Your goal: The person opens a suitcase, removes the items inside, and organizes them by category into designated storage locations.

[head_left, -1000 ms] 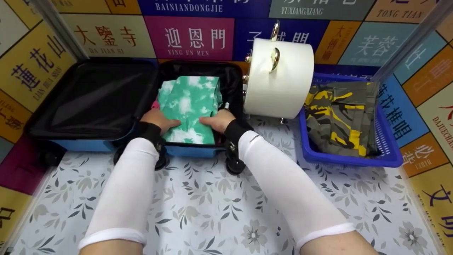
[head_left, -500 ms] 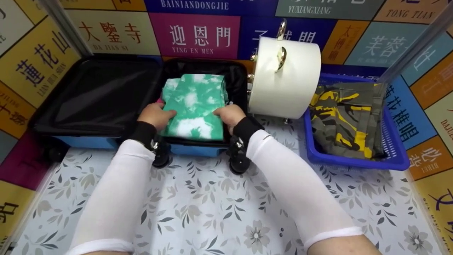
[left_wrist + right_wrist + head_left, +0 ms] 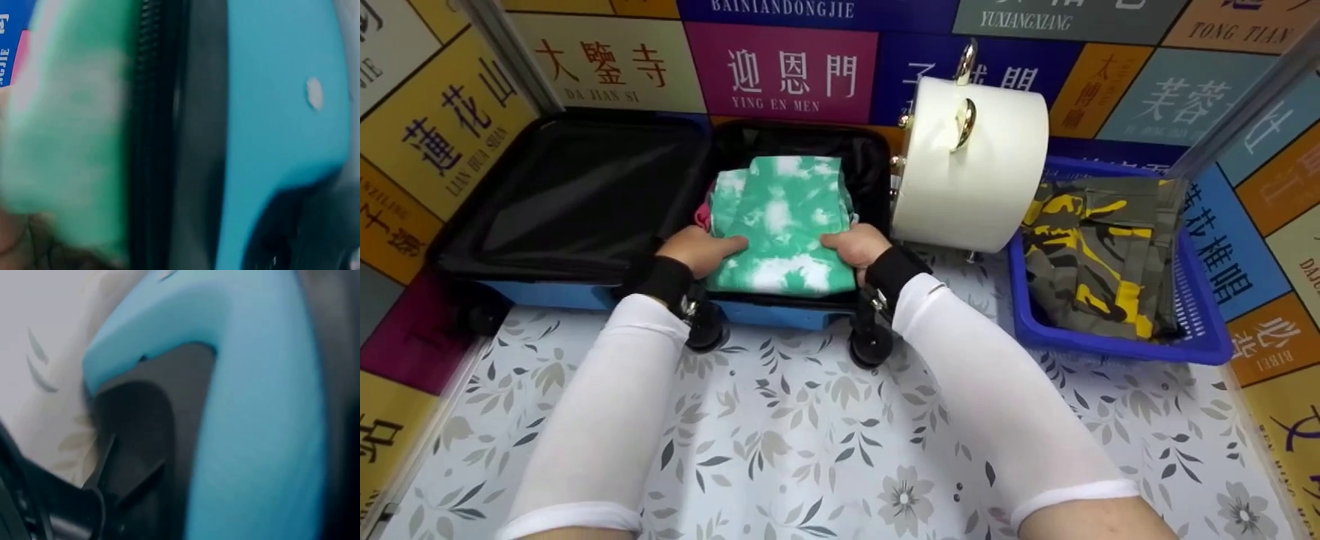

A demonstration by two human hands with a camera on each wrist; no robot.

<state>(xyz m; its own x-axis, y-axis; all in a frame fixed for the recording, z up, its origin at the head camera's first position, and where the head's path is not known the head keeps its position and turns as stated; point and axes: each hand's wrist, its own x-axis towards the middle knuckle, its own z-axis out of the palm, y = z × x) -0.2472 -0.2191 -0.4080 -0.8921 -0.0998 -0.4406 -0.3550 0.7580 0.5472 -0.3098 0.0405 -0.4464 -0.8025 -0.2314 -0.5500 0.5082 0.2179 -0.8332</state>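
Observation:
A folded green-and-white tie-dye garment (image 3: 780, 217) lies on top in the right half of an open blue suitcase (image 3: 772, 313). My left hand (image 3: 694, 249) grips its left side, thumb on top. On the opposite side, my right hand (image 3: 861, 246) grips the garment, also with the thumb above; the other fingers are mostly hidden. Something pink (image 3: 703, 216) peeks out beside the left hand. In the left wrist view the garment (image 3: 73, 140) is blurred beside the suitcase's zipped rim. The right wrist view shows mainly the suitcase's blue shell (image 3: 259, 410).
The suitcase's other half (image 3: 592, 195), with a black lining cover, lies to the left. A white drum-shaped case (image 3: 975, 172) with gold handles stands at right. Beyond it, a blue basket (image 3: 1110, 347) holds folded camouflage clothing (image 3: 1102, 255). Black wheels (image 3: 871, 345) jut from the suitcase's near side.
Both hands have drawn apart toward the garment's side edges. Its near part now spreads wider, mostly to the right. The head view has shifted slightly.

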